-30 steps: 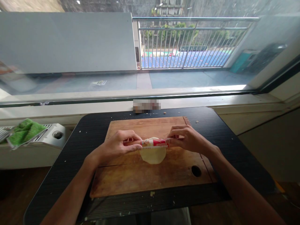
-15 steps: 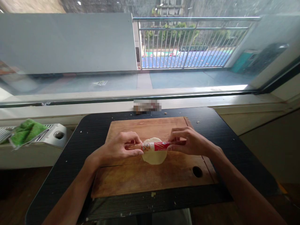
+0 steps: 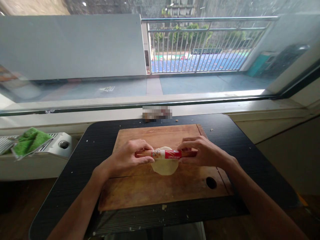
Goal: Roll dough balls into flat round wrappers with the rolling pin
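A sausage in a red and white printed wrapper (image 3: 166, 154) lies crosswise over a flat, pale round of dough (image 3: 165, 167). My left hand (image 3: 131, 154) grips the sausage's left end between thumb and fingers. Around its right end are the thumb and fingers of my right hand (image 3: 197, 151). The dough rests on a wooden cutting board (image 3: 150, 190), and its upper edge shows behind the sausage. My fingers hide parts of both sausage ends.
The board, with a round hole at its lower right, sits on a black table (image 3: 77, 160) dotted with crumbs. A blurred item (image 3: 157, 113) is at the far edge, by the windowsill. On a white radiator (image 3: 56, 151) at left lies a green cloth (image 3: 32, 141).
The sausage has shifted very slightly away from me and its printed wrapper looks turned a little. Both hands still hold its ends, and the dough looks the same.
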Tool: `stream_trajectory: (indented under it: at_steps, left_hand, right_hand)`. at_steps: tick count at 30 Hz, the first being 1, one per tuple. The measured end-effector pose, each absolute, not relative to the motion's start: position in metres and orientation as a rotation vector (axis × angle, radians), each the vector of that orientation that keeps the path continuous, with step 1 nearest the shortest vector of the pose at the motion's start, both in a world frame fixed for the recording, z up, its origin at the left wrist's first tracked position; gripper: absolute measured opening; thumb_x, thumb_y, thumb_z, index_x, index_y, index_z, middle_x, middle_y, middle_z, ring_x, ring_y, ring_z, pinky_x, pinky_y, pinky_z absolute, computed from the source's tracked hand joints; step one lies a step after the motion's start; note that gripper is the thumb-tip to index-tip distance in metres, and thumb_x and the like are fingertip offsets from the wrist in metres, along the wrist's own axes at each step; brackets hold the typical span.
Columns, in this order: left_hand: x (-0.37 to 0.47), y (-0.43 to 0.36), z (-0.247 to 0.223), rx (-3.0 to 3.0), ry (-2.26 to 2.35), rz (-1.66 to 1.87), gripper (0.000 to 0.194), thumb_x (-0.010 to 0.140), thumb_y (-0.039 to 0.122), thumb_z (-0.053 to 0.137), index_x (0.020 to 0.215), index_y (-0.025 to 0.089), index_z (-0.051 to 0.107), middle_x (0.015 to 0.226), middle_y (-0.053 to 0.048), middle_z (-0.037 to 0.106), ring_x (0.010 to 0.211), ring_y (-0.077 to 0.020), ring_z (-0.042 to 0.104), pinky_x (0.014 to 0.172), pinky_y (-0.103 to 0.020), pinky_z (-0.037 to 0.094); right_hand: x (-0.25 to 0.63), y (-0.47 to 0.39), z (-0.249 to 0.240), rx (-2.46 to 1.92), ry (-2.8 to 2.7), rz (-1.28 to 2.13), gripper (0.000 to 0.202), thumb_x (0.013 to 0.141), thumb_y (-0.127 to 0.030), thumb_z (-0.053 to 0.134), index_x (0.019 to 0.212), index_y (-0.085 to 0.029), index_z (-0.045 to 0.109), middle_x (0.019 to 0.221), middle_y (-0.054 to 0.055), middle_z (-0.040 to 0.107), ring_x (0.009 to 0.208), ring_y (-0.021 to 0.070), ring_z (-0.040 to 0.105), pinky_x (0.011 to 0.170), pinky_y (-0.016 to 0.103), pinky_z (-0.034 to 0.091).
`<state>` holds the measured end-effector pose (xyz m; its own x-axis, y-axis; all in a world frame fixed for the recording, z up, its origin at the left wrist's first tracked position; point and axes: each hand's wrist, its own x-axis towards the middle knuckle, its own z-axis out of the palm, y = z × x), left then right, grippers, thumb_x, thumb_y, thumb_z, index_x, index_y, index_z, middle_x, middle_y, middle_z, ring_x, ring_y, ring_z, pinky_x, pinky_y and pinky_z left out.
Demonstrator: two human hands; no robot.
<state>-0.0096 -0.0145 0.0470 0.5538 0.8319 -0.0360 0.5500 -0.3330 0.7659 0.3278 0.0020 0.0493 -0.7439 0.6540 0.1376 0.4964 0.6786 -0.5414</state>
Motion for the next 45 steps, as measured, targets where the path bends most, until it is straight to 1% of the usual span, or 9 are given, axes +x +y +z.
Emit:
stream_trajectory:
  at_steps: [7, 14, 17, 20, 24, 29, 35, 40, 45]
  left_hand:
    - [-0.007, -0.013, 0.044, 2.292, 1.154, 0.727, 0.032, 0.099, 0.053, 0.077, 0.103, 0.022, 0.081, 0.101, -0.006, 0.08, 0.094, -0.0212, 0.071, 0.085, -0.032, 0.054]
    - [-0.008, -0.016, 0.044, 2.284, 1.116, 0.685, 0.03, 0.098, 0.051, 0.079, 0.099, 0.021, 0.081, 0.097, -0.005, 0.078, 0.087, -0.0186, 0.07, 0.077, -0.029, 0.053]
    - [-0.008, -0.017, 0.044, 2.228, 1.086, 0.673, 0.029, 0.096, 0.049, 0.082, 0.1, 0.021, 0.082, 0.098, -0.006, 0.076, 0.086, -0.0178, 0.069, 0.072, -0.027, 0.053]
    - [-0.008, -0.017, 0.042, 2.183, 1.038, 0.663, 0.027, 0.094, 0.047, 0.084, 0.102, 0.02, 0.082, 0.099, -0.006, 0.076, 0.088, -0.0181, 0.069, 0.073, -0.027, 0.053]
    - [-0.005, -0.018, 0.04, 2.2, 0.975, 0.629, 0.024, 0.096, 0.043, 0.082, 0.098, 0.02, 0.081, 0.092, -0.005, 0.072, 0.084, -0.0167, 0.065, 0.07, -0.027, 0.051]
    - [-0.003, -0.019, 0.042, 2.271, 0.942, 0.663, 0.021, 0.102, 0.039, 0.074, 0.101, 0.021, 0.082, 0.093, -0.006, 0.073, 0.086, -0.0177, 0.065, 0.075, -0.029, 0.051]
    - [-0.002, -0.014, 0.039, 2.306, 1.137, 1.027, 0.046, 0.111, 0.039, 0.053, 0.073, 0.021, 0.069, 0.074, -0.005, 0.068, 0.073, -0.0178, 0.06, 0.073, -0.033, 0.045]
    - [-0.002, -0.01, 0.036, 2.196, 1.274, 1.241, 0.046, 0.11, 0.041, 0.052, 0.072, 0.021, 0.069, 0.072, -0.005, 0.072, 0.071, -0.0188, 0.065, 0.073, -0.033, 0.046]
    - [-0.002, -0.008, 0.035, 2.034, 1.275, 1.254, 0.044, 0.108, 0.044, 0.055, 0.076, 0.021, 0.075, 0.073, -0.004, 0.076, 0.069, -0.0185, 0.069, 0.066, -0.03, 0.047]
  right_hand:
    - [0.326, 0.002, 0.045, -0.896, -2.641, 0.633, 0.022, 0.099, -0.034, 0.077, 0.116, -0.02, 0.082, 0.092, 0.004, 0.076, 0.073, 0.0127, 0.061, 0.068, 0.028, 0.039]
    - [0.327, 0.0, 0.05, -0.911, -2.675, 0.556, 0.02, 0.099, -0.034, 0.078, 0.113, -0.021, 0.083, 0.091, 0.004, 0.076, 0.076, 0.0145, 0.063, 0.069, 0.029, 0.041]
    - [0.319, -0.003, 0.05, -0.934, -2.638, 0.518, 0.026, 0.103, -0.043, 0.075, 0.116, -0.022, 0.083, 0.099, 0.007, 0.078, 0.086, 0.0182, 0.068, 0.076, 0.031, 0.048]
    - [0.297, -0.006, 0.049, -1.052, -2.507, 0.438, 0.039, 0.113, -0.051, 0.057, 0.127, -0.023, 0.08, 0.12, 0.012, 0.077, 0.11, 0.025, 0.07, 0.095, 0.04, 0.055]
    - [0.252, -0.012, 0.047, -1.286, -2.517, 0.348, 0.055, 0.119, -0.046, 0.03, 0.163, -0.026, 0.055, 0.154, 0.014, 0.066, 0.145, 0.0319, 0.054, 0.124, 0.059, 0.043]
    - [0.218, -0.012, 0.039, -1.711, -2.465, 0.268, 0.067, 0.117, -0.049, 0.035, 0.176, -0.017, 0.034, 0.176, 0.02, 0.041, 0.166, 0.04, 0.031, 0.132, 0.066, 0.031]
    - [0.214, -0.017, 0.04, -1.802, -2.442, 0.188, 0.066, 0.112, -0.034, 0.041, 0.176, -0.018, 0.035, 0.18, 0.017, 0.035, 0.171, 0.036, 0.02, 0.137, 0.064, 0.02]
    - [0.213, -0.04, 0.046, -1.766, -2.45, 0.131, 0.067, 0.11, -0.03, 0.04, 0.175, -0.013, 0.037, 0.18, 0.017, 0.033, 0.17, 0.0331, 0.024, 0.138, 0.06, 0.019]
    - [0.215, -0.059, 0.043, -1.808, -2.437, 0.138, 0.069, 0.109, -0.032, 0.039, 0.176, -0.016, 0.034, 0.181, 0.015, 0.033, 0.171, 0.0342, 0.021, 0.137, 0.067, 0.016]
